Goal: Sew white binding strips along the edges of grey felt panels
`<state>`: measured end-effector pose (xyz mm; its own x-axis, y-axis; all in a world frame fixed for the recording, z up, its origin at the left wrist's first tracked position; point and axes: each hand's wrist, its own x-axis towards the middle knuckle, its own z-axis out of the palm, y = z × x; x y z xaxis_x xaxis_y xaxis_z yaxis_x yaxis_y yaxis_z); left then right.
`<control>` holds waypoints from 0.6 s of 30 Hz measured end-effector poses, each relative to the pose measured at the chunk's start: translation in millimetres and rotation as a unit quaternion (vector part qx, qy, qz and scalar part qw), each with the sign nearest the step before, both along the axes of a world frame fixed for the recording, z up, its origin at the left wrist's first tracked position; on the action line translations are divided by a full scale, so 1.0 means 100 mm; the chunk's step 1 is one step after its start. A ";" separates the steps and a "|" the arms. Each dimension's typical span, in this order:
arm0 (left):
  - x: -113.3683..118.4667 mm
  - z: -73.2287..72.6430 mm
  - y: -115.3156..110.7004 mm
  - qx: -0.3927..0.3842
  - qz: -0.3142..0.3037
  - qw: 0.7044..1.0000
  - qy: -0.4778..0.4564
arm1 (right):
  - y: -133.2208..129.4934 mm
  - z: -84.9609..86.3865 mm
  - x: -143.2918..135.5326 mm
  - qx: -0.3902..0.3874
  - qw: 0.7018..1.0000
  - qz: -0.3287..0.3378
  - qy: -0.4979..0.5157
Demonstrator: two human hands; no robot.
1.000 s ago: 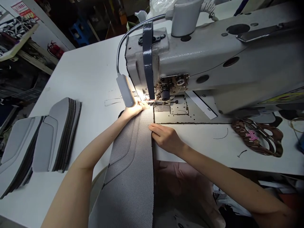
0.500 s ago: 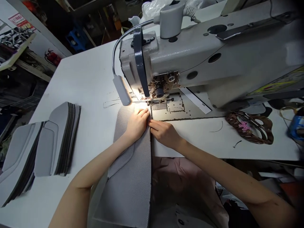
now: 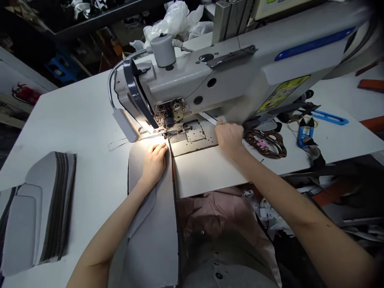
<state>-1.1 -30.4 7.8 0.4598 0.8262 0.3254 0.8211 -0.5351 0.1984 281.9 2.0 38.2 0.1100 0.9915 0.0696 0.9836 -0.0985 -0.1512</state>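
Observation:
A grey padded fabric panel [image 3: 160, 232] with a dark edge runs from my lap up under the lit needle area of the sewing machine [image 3: 171, 114]. My left hand [image 3: 154, 162] lies on the panel's far end, fingers fairly flat and pointing toward the presser foot. My right hand [image 3: 229, 138] is on the machine bed, its fingers curled closed around the near end of a white strip [image 3: 207, 117]. Part of that strip is hidden by the hand.
Stacked grey panels [image 3: 45, 208] lie at the left. Right of my right hand are a brown hair claw [image 3: 267, 144], blue-handled thread snips [image 3: 306, 132] and a blue cutter [image 3: 330, 117]. A lamp [image 3: 126, 125] hangs beside the needle.
My right hand has left the panel's edge and moved right to the white strip on the machine bed. My left hand stays on the panel. The view has swung right.

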 end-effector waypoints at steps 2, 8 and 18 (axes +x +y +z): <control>0.01 0.01 -0.01 0.004 0.002 1.000 0.002 | -0.01 0.09 0.10 -0.031 0.999 -0.013 -0.001; 0.03 0.07 -0.04 -0.011 0.017 1.000 0.000 | -0.80 0.13 -0.23 -0.173 0.861 0.060 0.474; -0.05 0.06 -0.07 -0.034 0.018 0.994 -0.103 | -1.72 0.21 -1.01 -0.468 0.491 0.102 0.728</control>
